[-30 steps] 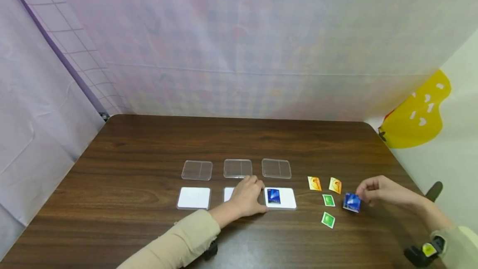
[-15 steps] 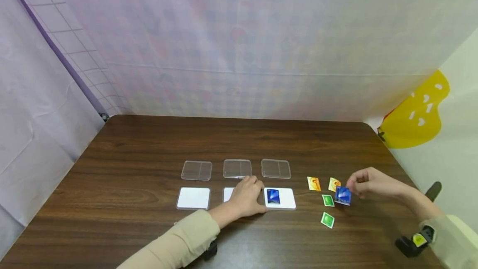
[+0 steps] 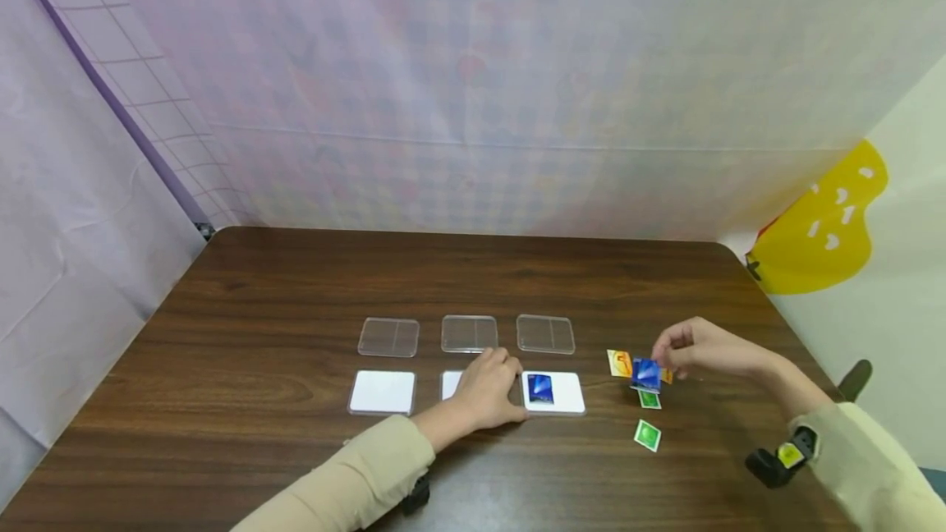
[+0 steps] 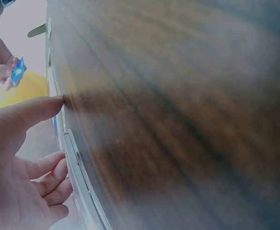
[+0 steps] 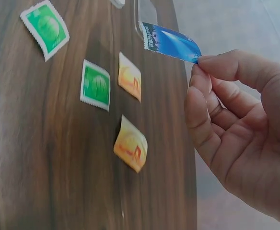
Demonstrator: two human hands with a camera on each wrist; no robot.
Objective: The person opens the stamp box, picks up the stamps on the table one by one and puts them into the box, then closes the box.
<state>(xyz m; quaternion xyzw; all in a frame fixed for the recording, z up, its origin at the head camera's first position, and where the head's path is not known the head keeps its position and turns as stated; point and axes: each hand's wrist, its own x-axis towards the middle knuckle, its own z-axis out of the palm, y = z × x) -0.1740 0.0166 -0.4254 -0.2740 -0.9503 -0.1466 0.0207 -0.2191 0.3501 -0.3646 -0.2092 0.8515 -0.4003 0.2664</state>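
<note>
In the head view my right hand (image 3: 698, 347) pinches a blue postage stamp (image 3: 646, 375) by its edge, above the table. The right wrist view shows the thumb and index finger on a corner of the blue stamp (image 5: 171, 40); its edge is perforated. My left hand (image 3: 484, 391) rests over the middle white-filled clear case (image 3: 452, 385), covering most of it. Its thumb (image 4: 46, 108) reaches the near edge of the right-hand case (image 3: 569, 392). A second blue stamp (image 3: 541, 389) lies on the left half of that case's white surface.
Several stamps lie to the right: an orange one (image 3: 619, 363), a half-hidden orange one (image 3: 667, 376), and two green ones (image 3: 649, 400). Three clear lids (image 3: 545, 334) lie in a row behind the cases. Another white-filled case (image 3: 383, 392) is at the left.
My right hand has carried the blue stamp leftward and slightly away from me, so it now passes over the orange and green stamps. The left hand stays in place.
</note>
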